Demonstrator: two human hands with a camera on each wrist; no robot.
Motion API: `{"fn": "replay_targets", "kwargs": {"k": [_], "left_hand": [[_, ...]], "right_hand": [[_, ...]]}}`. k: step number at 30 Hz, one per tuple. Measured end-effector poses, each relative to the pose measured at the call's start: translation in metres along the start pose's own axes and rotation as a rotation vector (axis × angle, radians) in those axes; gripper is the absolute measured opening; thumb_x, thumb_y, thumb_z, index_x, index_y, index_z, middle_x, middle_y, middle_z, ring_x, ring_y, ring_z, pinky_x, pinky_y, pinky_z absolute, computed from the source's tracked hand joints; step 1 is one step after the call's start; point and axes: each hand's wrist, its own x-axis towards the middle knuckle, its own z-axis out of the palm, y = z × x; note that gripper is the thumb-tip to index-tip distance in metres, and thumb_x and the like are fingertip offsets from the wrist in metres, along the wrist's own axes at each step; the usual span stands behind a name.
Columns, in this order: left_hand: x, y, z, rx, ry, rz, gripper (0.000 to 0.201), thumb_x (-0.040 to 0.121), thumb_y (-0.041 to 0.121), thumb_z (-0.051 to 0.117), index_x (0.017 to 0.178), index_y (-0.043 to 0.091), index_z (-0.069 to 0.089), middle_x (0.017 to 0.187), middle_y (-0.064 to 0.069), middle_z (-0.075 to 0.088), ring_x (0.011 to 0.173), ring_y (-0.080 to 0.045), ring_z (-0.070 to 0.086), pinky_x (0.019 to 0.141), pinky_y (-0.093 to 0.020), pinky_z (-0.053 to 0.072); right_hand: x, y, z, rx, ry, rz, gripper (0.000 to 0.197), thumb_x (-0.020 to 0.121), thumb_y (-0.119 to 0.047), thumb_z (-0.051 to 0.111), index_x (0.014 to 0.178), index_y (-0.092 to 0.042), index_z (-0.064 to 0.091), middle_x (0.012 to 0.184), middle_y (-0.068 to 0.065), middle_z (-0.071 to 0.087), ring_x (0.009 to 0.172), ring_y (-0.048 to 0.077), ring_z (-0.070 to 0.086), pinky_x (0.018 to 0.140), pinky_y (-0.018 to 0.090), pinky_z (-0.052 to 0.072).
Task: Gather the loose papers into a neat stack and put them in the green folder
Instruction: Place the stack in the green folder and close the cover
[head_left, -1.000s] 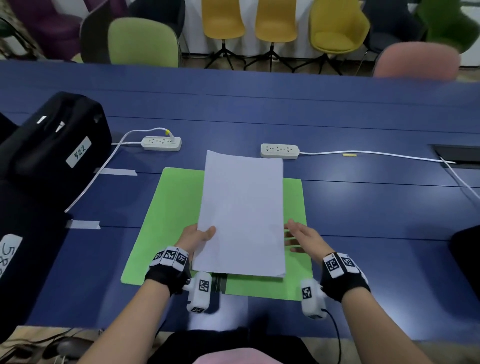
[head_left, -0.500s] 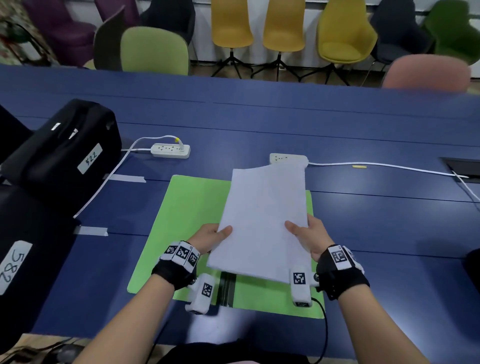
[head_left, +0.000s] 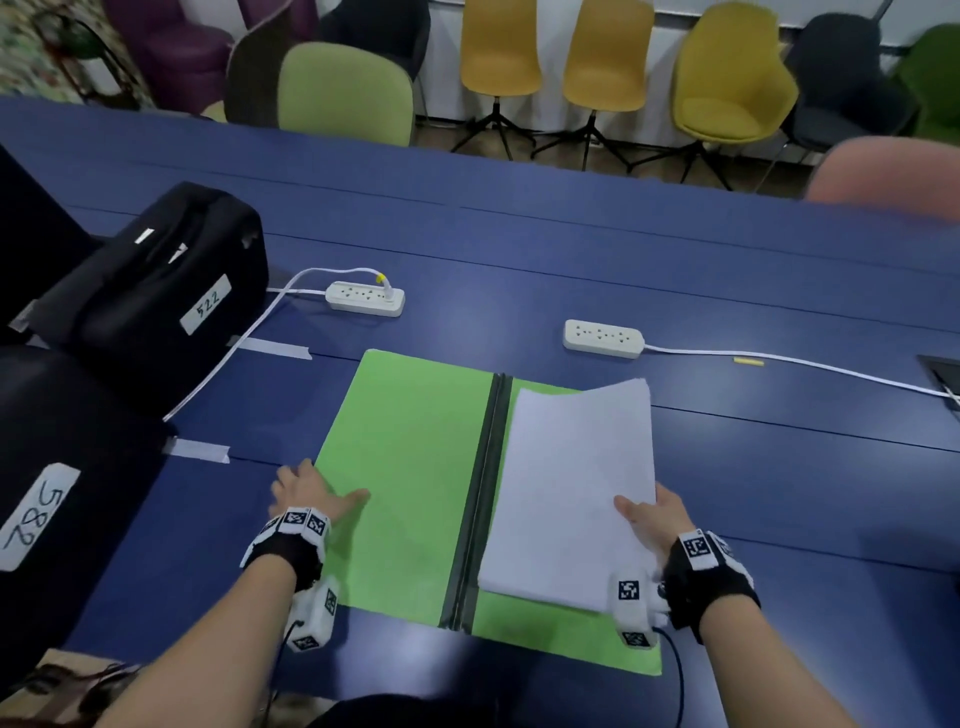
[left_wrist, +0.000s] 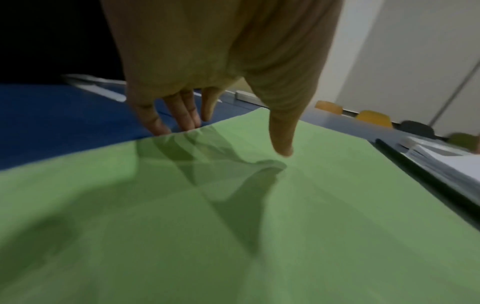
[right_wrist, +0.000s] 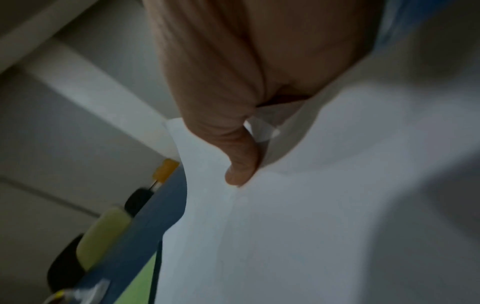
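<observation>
The green folder (head_left: 405, 467) lies open on the blue table, its black spine (head_left: 483, 493) running down the middle. The white paper stack (head_left: 571, 493) rests on the folder's right half, its far end curling up a little. My right hand (head_left: 649, 514) grips the stack's right edge near its near corner, thumb (right_wrist: 241, 170) on top and fingers hidden beneath the sheets (right_wrist: 311, 226). My left hand (head_left: 311, 493) is at the left flap's outer edge. In the left wrist view its straight fingers (left_wrist: 182, 125) touch that edge and the thumb hovers over the green (left_wrist: 233, 226).
Two white power strips (head_left: 365, 298) (head_left: 602, 338) with cables lie beyond the folder. Two black bags (head_left: 156, 291) (head_left: 52, 493) with number labels stand at the left. Strips of tape (head_left: 197, 449) sit left of the folder. Chairs line the table's far side.
The stack has shifted from the folder's middle onto its right half. My left hand has let go of it and moved to the left flap's edge. My right hand has taken hold of the stack.
</observation>
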Motion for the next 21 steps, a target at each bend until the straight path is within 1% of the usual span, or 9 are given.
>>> {"fn": "replay_targets", "kwargs": {"k": [4, 6, 8, 10, 13, 16, 18, 19, 21], "left_hand": [[0.000, 0.002, -0.006, -0.030, -0.090, -0.013, 0.107, 0.056, 0.037, 0.088, 0.140, 0.011, 0.028, 0.137, -0.019, 0.027, 0.125, -0.042, 0.039, 0.101, -0.051, 0.041], [0.001, 0.004, -0.009, -0.043, -0.108, 0.032, 0.107, 0.056, 0.032, 0.089, 0.140, 0.009, 0.026, 0.141, -0.019, 0.029, 0.127, -0.040, 0.042, 0.104, -0.049, 0.042], [-0.003, 0.006, -0.015, -0.042, -0.111, 0.072, 0.106, 0.057, 0.029, 0.089, 0.139, 0.007, 0.026, 0.143, -0.017, 0.038, 0.130, -0.035, 0.042, 0.105, -0.046, 0.041], [-0.012, 0.009, -0.024, -0.066, -0.092, 0.089, 0.097, 0.061, 0.027, 0.087, 0.135, 0.007, 0.029, 0.136, -0.017, 0.049, 0.127, -0.034, 0.048, 0.100, -0.043, 0.044], [-0.035, 0.014, -0.039, -0.097, -0.021, 0.141, 0.083, 0.071, 0.023, 0.080, 0.136, 0.007, 0.030, 0.134, -0.018, 0.052, 0.126, -0.035, 0.048, 0.097, -0.042, 0.043], [-0.060, 0.019, -0.053, -0.213, 0.022, 0.248, 0.076, 0.080, 0.020, 0.071, 0.142, 0.008, 0.028, 0.142, -0.015, 0.046, 0.132, -0.033, 0.043, 0.103, -0.041, 0.039], [-0.074, 0.021, -0.063, -0.308, 0.005, 0.337, 0.073, 0.083, 0.020, 0.068, 0.144, 0.010, 0.029, 0.144, -0.010, 0.045, 0.134, -0.030, 0.042, 0.108, -0.041, 0.036], [-0.079, 0.022, -0.069, -0.355, -0.012, 0.398, 0.066, 0.084, 0.019, 0.067, 0.141, 0.012, 0.035, 0.140, -0.006, 0.050, 0.131, -0.028, 0.046, 0.110, -0.040, 0.037], [-0.092, 0.027, -0.081, -0.449, -0.070, 0.506, 0.045, 0.084, 0.016, 0.067, 0.126, 0.022, 0.052, 0.124, 0.000, 0.063, 0.117, -0.020, 0.059, 0.105, -0.040, 0.044]], "right_hand": [[0.011, -0.006, 0.006, -0.126, -0.006, -0.049, 0.033, 0.083, -0.002, 0.064, 0.117, -0.003, 0.062, 0.108, 0.016, 0.069, 0.089, 0.025, 0.064, 0.082, 0.034, 0.050], [0.015, -0.003, 0.008, -0.189, 0.014, -0.029, 0.036, 0.082, -0.006, 0.067, 0.117, -0.004, 0.062, 0.113, 0.016, 0.069, 0.095, 0.025, 0.065, 0.088, 0.036, 0.050], [0.015, 0.003, 0.011, -0.278, 0.041, 0.007, 0.039, 0.081, -0.011, 0.068, 0.119, -0.004, 0.061, 0.117, 0.016, 0.068, 0.104, 0.030, 0.064, 0.094, 0.038, 0.049], [0.013, 0.006, 0.013, -0.365, 0.063, 0.029, 0.042, 0.083, -0.015, 0.067, 0.123, -0.005, 0.059, 0.122, 0.016, 0.065, 0.112, 0.033, 0.061, 0.097, 0.037, 0.046], [0.010, 0.005, 0.015, -0.435, 0.062, 0.048, 0.048, 0.086, -0.020, 0.065, 0.130, -0.006, 0.053, 0.129, 0.015, 0.060, 0.119, 0.035, 0.055, 0.099, 0.040, 0.044], [0.010, 0.005, 0.016, -0.540, 0.063, 0.060, 0.056, 0.086, -0.026, 0.065, 0.135, -0.005, 0.048, 0.135, 0.015, 0.055, 0.123, 0.036, 0.051, 0.100, 0.040, 0.043], [0.009, 0.005, 0.016, -0.600, 0.069, 0.053, 0.051, 0.086, -0.025, 0.065, 0.130, -0.004, 0.050, 0.132, 0.015, 0.057, 0.120, 0.036, 0.053, 0.094, 0.039, 0.044], [0.009, 0.005, 0.016, -0.629, 0.070, 0.052, 0.050, 0.086, -0.026, 0.066, 0.129, -0.005, 0.050, 0.130, 0.016, 0.058, 0.119, 0.036, 0.054, 0.092, 0.038, 0.045], [0.010, 0.005, 0.015, -0.691, 0.060, 0.059, 0.053, 0.084, -0.030, 0.067, 0.128, -0.005, 0.048, 0.129, 0.017, 0.057, 0.117, 0.035, 0.055, 0.087, 0.037, 0.046]]}}
